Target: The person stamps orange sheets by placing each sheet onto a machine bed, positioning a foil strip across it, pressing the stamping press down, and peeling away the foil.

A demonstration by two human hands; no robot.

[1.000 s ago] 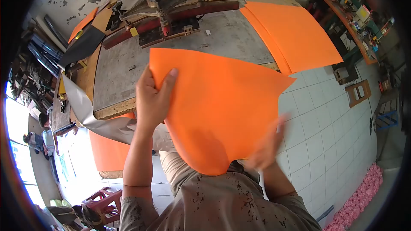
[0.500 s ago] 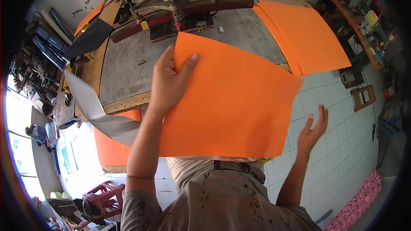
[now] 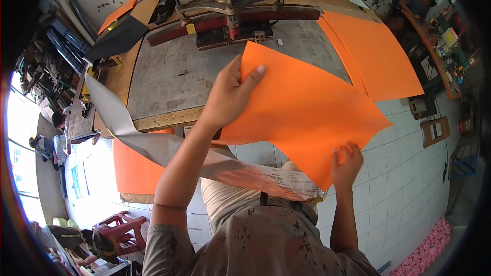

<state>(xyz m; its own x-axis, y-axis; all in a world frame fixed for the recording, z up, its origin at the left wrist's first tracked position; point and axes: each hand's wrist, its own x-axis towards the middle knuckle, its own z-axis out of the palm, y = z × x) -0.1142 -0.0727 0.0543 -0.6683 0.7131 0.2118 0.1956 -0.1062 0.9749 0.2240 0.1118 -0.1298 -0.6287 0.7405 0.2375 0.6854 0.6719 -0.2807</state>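
Orange sheet [image 3: 302, 107] | plain, smooth, thin, uncreased face | held up in the air, tilted, flexed out of flat | sits off the view's centre toward 2 o'clock | corners point to its own 11, 3, between 5 and 6, and 8 o'clock | edge bows inward around 7 o'clock
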